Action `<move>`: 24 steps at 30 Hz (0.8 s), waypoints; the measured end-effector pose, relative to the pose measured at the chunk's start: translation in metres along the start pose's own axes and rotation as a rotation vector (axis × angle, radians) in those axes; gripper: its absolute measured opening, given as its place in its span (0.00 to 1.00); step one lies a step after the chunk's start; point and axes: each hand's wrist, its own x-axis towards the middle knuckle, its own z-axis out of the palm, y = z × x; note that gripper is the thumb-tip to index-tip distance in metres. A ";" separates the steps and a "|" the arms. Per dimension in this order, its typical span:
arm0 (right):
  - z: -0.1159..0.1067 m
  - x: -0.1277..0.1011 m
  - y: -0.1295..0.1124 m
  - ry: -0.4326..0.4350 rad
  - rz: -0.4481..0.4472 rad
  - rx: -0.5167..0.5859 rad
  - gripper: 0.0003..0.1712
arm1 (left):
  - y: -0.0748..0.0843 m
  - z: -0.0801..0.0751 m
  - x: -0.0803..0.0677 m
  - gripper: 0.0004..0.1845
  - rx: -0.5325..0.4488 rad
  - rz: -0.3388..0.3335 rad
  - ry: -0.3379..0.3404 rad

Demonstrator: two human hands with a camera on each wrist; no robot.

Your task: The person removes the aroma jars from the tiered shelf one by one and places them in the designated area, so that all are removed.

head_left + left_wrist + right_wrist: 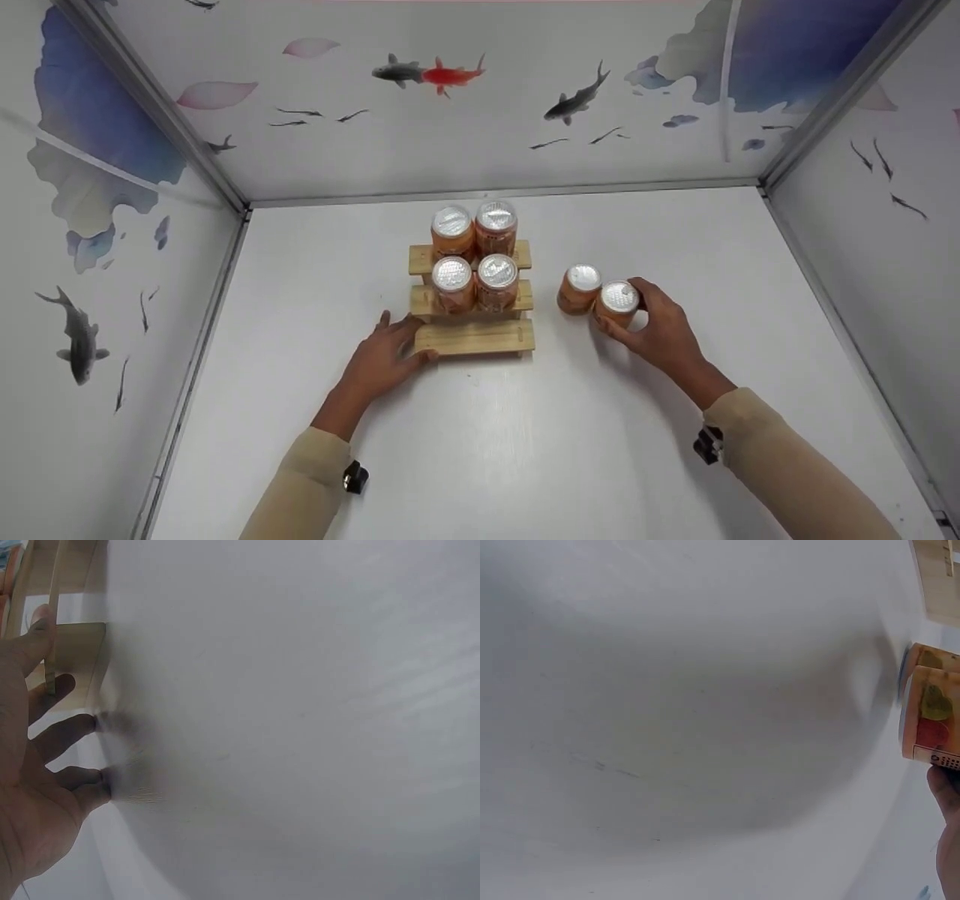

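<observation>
Right hand (660,330) keeps its grip curled around 1 orange can (617,303) on the counter (600,450); left hand (382,360), fingers relaxed, touches the wooden rack (474,337) holding 4 cans.

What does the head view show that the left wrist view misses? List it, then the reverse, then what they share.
Head view only: four cans on the upper steps of the wooden rack, two cans on the table, the right hand gripping the nearer can. Left wrist view only: the fingertips pressing the table up close. Shared: left hand, rack, white table.
</observation>
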 end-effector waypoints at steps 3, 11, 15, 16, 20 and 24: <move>0.000 0.003 0.005 -0.004 0.042 0.009 0.44 | -0.001 -0.001 0.001 0.43 0.003 0.005 0.001; 0.003 0.009 0.017 0.001 0.123 0.051 0.41 | 0.000 0.000 0.000 0.43 -0.009 0.000 -0.005; 0.004 0.013 0.020 0.010 0.141 0.069 0.41 | 0.000 0.001 0.000 0.42 -0.010 -0.004 -0.003; 0.004 0.014 0.021 0.009 0.144 0.075 0.41 | 0.001 0.001 0.000 0.43 -0.007 -0.010 -0.006; 0.005 0.018 0.021 0.000 0.164 0.100 0.38 | 0.002 0.000 0.000 0.44 0.007 -0.022 -0.009; 0.007 0.022 0.022 -0.008 0.195 0.111 0.37 | 0.002 -0.001 0.000 0.42 0.019 -0.009 -0.001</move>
